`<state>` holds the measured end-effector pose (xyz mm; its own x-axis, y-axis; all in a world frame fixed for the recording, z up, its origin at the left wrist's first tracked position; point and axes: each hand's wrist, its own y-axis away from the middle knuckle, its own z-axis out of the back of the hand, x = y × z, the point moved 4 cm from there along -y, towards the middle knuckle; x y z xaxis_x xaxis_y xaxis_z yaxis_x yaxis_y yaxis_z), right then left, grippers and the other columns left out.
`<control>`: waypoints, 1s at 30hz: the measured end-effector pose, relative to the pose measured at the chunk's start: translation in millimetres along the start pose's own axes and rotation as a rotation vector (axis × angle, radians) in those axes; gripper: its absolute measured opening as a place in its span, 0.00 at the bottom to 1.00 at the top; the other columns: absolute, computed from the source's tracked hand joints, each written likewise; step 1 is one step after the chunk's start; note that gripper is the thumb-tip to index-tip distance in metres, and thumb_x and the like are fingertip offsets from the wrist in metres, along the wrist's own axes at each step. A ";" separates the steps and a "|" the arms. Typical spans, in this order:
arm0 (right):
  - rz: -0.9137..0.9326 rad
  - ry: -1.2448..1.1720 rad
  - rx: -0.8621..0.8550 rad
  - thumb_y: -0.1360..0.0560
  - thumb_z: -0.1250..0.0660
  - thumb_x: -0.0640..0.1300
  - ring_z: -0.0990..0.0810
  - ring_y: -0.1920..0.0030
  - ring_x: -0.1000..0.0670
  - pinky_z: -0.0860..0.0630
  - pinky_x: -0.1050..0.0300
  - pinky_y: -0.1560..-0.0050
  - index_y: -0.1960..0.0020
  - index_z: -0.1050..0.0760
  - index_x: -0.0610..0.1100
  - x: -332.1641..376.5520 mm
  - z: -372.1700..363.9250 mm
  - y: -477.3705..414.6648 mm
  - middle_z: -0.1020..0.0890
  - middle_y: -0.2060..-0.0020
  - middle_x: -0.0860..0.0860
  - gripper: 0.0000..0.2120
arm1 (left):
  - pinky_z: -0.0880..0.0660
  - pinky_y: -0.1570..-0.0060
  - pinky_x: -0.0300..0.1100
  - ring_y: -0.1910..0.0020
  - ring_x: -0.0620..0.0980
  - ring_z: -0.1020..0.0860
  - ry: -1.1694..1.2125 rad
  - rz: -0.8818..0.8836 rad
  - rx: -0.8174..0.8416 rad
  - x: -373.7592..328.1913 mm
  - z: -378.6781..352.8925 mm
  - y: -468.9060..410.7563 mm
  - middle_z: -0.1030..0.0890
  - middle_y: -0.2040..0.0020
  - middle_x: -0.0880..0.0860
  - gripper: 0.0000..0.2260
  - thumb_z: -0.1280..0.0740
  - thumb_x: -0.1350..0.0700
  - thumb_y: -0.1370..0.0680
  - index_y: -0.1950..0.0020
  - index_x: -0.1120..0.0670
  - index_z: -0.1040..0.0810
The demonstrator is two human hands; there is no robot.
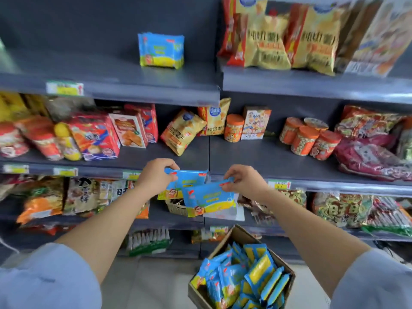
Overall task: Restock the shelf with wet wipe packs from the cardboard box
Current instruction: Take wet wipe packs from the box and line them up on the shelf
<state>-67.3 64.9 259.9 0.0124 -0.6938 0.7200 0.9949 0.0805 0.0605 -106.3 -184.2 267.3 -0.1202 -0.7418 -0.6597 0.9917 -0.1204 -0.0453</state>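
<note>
Mid-carry step: left hand pinches one wet wipe pack, right hand pinches another, both mid-air above cardboard box. Next imo: lift to top shelf, stand beside blue stack.

The upper left shelf, dark grey, is occupied by one small upright stack of wet wipe packs, set towards its right end. A price label is fixed to its front edge. The upper right shelf is filled with gold snack bags. On the middle shelf, red biscuit boxes, tilted gold bags and orange-lidded jars are lined up, and red bags are laid flat at the right. On the pale floor a cardboard box is stood, filled with blue and yellow packs.
</note>
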 end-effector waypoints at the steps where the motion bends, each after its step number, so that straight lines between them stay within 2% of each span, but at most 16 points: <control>1: 0.015 -0.013 -0.003 0.32 0.22 0.45 0.20 0.60 0.46 0.24 0.53 0.59 0.58 0.24 0.48 14.5 3.1 -4.1 0.17 0.57 0.42 0.10 | 0.29 0.62 0.41 0.53 0.48 0.23 0.000 -0.007 -0.017 -0.5 15.2 -1.5 0.22 0.49 0.47 0.07 0.29 0.60 0.26 0.58 0.48 0.21; 3: 0.045 -0.057 -0.020 0.33 0.22 0.43 0.23 0.64 0.48 0.24 0.52 0.61 0.60 0.24 0.49 43.7 8.7 -12.7 0.19 0.63 0.42 0.10 | 0.28 0.59 0.42 0.53 0.48 0.23 0.001 -0.035 -0.058 0.2 46.3 -4.5 0.21 0.49 0.48 0.07 0.29 0.60 0.26 0.57 0.48 0.21; 5: 0.059 -0.108 -0.041 0.32 0.23 0.41 0.25 0.68 0.53 0.26 0.57 0.65 0.59 0.23 0.48 71.5 11.8 -21.6 0.22 0.68 0.48 0.09 | 0.29 0.55 0.42 0.52 0.48 0.24 0.017 -0.060 -0.110 1.9 78.3 -6.3 0.21 0.49 0.48 0.07 0.28 0.60 0.26 0.56 0.48 0.22; 8: 0.081 -0.197 -0.049 0.31 0.24 0.38 0.23 0.69 0.58 0.25 0.64 0.67 0.56 0.22 0.44 113.3 11.2 -32.7 0.21 0.66 0.52 0.08 | 0.33 0.55 0.40 0.51 0.47 0.26 0.028 -0.097 -0.176 6.8 123.3 -8.9 0.22 0.49 0.47 0.07 0.29 0.61 0.26 0.54 0.49 0.22; 11: 0.085 -0.276 -0.077 0.31 0.24 0.39 0.20 0.64 0.53 0.23 0.59 0.62 0.53 0.22 0.43 147.0 11.3 -46.7 0.19 0.64 0.49 0.09 | 0.32 0.57 0.40 0.52 0.48 0.25 0.047 -0.137 -0.248 9.9 163.9 -12.4 0.22 0.51 0.47 0.08 0.28 0.62 0.27 0.54 0.51 0.22; 15: 0.129 -0.418 -0.150 0.31 0.24 0.37 0.17 0.57 0.46 0.19 0.52 0.58 0.55 0.24 0.43 195.1 12.8 -64.3 0.17 0.60 0.45 0.10 | 0.33 0.58 0.38 0.55 0.48 0.25 0.108 -0.203 -0.328 12.1 216.6 -21.3 0.21 0.54 0.48 0.08 0.27 0.63 0.28 0.53 0.53 0.21; 18: 0.160 -0.465 -0.196 0.31 0.25 0.36 0.17 0.59 0.49 0.20 0.59 0.63 0.53 0.26 0.39 228.2 15.3 -68.5 0.17 0.59 0.46 0.11 | 0.33 0.56 0.38 0.55 0.47 0.25 0.091 -0.272 -0.374 11.3 248.8 -31.2 0.20 0.53 0.48 0.07 0.27 0.61 0.28 0.53 0.52 0.20; 21: 0.185 -0.479 -0.219 0.30 0.25 0.36 0.16 0.59 0.52 0.19 0.59 0.61 0.53 0.26 0.39 249.2 17.9 -76.0 0.16 0.57 0.46 0.11 | 0.34 0.56 0.38 0.54 0.45 0.26 0.093 -0.301 -0.409 8.8 271.2 -42.4 0.20 0.52 0.47 0.07 0.27 0.60 0.28 0.53 0.52 0.20; 26: 0.203 -0.513 -0.278 0.30 0.26 0.36 0.16 0.60 0.53 0.21 0.64 0.66 0.52 0.25 0.38 267.5 31.0 -99.4 0.17 0.59 0.48 0.10 | 0.29 0.56 0.41 0.51 0.47 0.24 0.154 -0.331 -0.414 -3.0 289.2 -73.0 0.21 0.51 0.47 0.07 0.27 0.60 0.27 0.54 0.49 0.22; 30: 0.236 -0.525 -0.278 0.31 0.25 0.37 0.16 0.57 0.51 0.19 0.59 0.62 0.54 0.25 0.40 274.0 48.9 -128.4 0.17 0.57 0.47 0.10 | 0.27 0.54 0.42 0.50 0.47 0.24 0.174 -0.350 -0.414 -14.9 292.9 -109.1 0.20 0.49 0.48 0.06 0.28 0.60 0.27 0.55 0.49 0.22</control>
<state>-196.5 -100.5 483.2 0.2543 -0.2309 0.9392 0.9609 -0.0494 -0.2723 -226.2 -353.2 501.8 -0.4701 -0.5804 -0.6649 0.8336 -0.0444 -0.5505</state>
